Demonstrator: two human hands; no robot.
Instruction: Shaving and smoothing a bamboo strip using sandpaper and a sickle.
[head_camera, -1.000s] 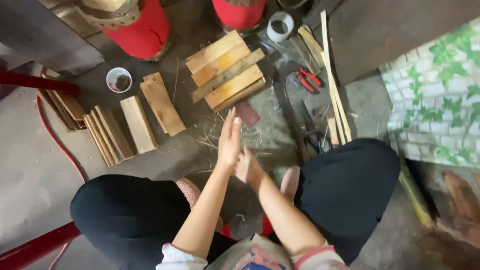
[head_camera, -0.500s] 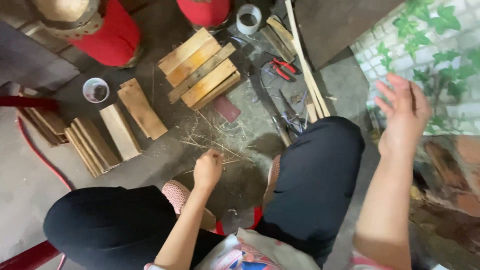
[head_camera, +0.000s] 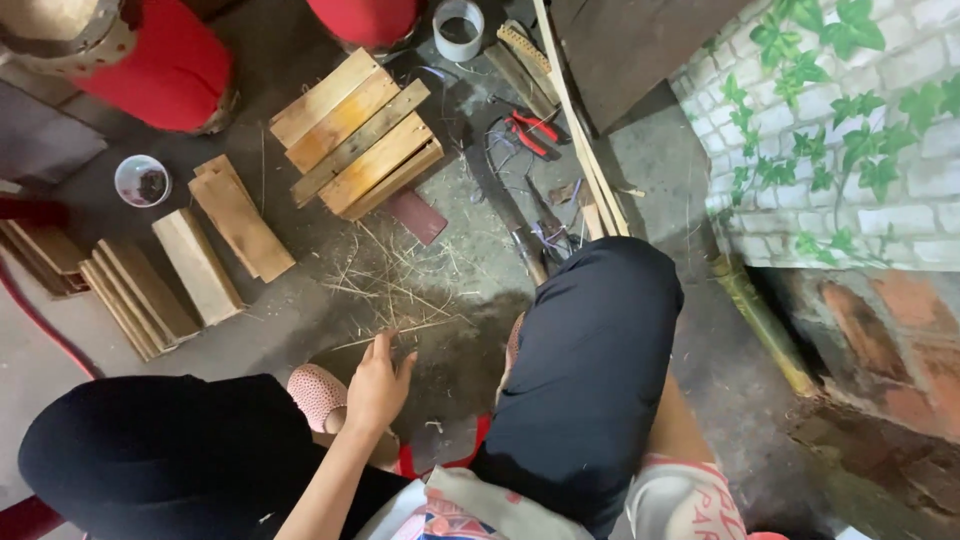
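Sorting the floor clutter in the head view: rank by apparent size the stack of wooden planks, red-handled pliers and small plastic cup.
1. Stack of wooden planks
2. Red-handled pliers
3. Small plastic cup

Pliers and cup look close.

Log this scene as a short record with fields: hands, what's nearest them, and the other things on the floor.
left hand: empty, fingers loosely spread, low over the floor
right hand: out of view
nearest: thin straw-like strips scattered on the concrete floor
ahead: stack of wooden slats, red pliers, small clear cup
far left: more wooden pieces
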